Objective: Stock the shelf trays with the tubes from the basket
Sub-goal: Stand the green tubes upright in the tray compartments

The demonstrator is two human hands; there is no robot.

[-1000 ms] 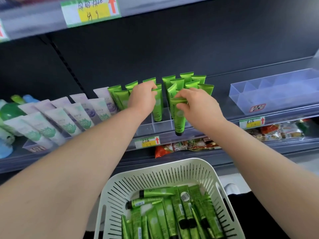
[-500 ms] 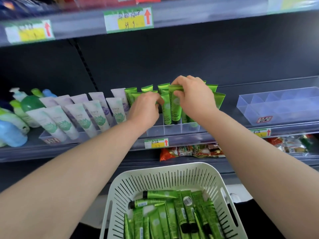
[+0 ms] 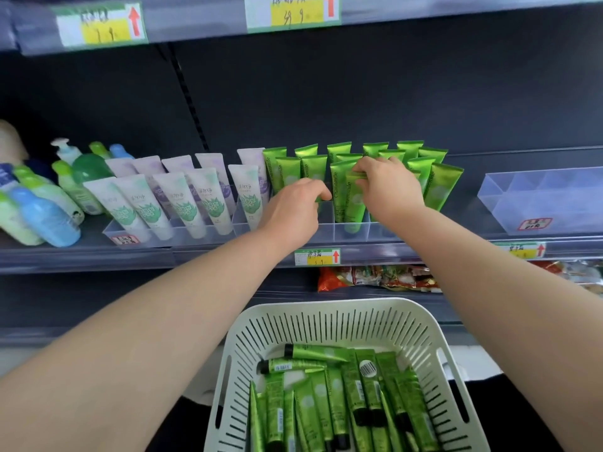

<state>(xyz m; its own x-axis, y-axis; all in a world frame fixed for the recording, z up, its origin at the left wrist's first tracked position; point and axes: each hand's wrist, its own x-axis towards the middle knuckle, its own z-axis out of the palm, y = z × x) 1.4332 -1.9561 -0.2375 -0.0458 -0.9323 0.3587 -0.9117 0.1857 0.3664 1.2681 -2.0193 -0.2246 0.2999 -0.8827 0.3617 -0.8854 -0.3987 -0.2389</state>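
Standing in a front slot of the clear shelf tray (image 3: 349, 232), the green tube (image 3: 354, 205) is nearly put away. The right hand (image 3: 388, 190) pinches its flat top edge with curled fingers, straight up at 12 o'clock from the white basket (image 3: 326, 313). Half a second ago this hand held the same tube up high, above the other tube tops. A second ago the tube hung low, with its black cap below the front of the tray. So the tube has gone up, over and down into its slot. That means one more tube is stocked, and I think the hand only has to let go. The left hand (image 3: 293, 210) has dropped lower too, from the tube tops to the tray front at 9 o'clock of the right hand. Its fingers curl on a second green tube (image 3: 321, 199), of which only a tiny bit shows. The stocked green tubes (image 3: 440, 187) fill the rows behind. White tubes (image 3: 182, 203) stand at 9 o'clock and an empty clear tray (image 3: 538, 203) waits at 3 o'clock. Many loose green tubes (image 3: 339, 396) lie in the basket at 6 o'clock, so the job has a long way to go.
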